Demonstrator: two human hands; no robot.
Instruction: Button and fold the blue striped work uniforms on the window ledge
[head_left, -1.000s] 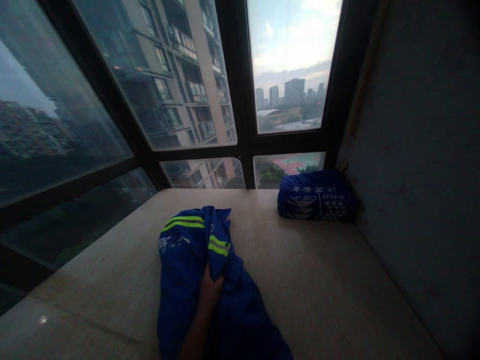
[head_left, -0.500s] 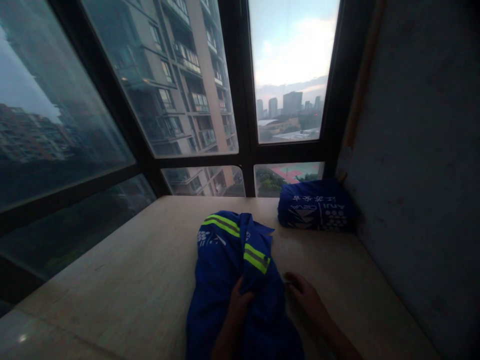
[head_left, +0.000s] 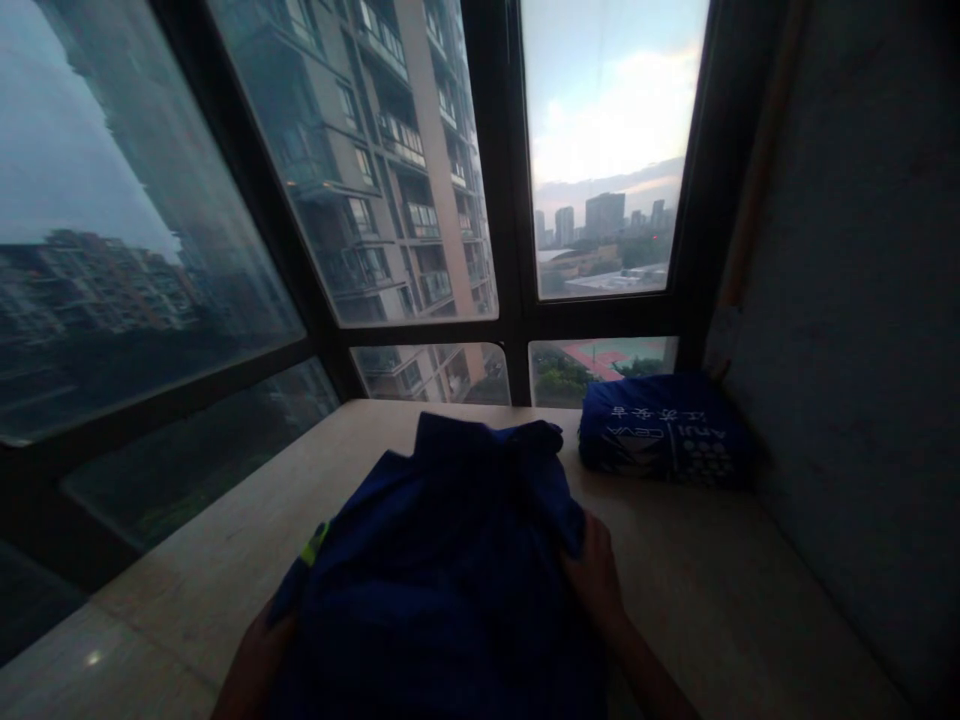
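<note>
A dark blue work jacket is spread in front of me, its collar end toward the window. A bit of yellow-green reflective stripe shows at its left edge. My left hand grips the jacket's lower left side, most of its fingers hidden by the cloth. On the other side, my right hand is closed on the jacket's right edge, near the shoulder.
A folded blue garment bundle with white lettering lies at the back right, against the wall. The pale stone sill runs under everything. Dark window frames border its far and left sides.
The jacket was narrow with sleeve stripes and lettering on top; now it is spread wider, plain blue side showing. My left hand moved left, and my right hand took hold of the right edge.
</note>
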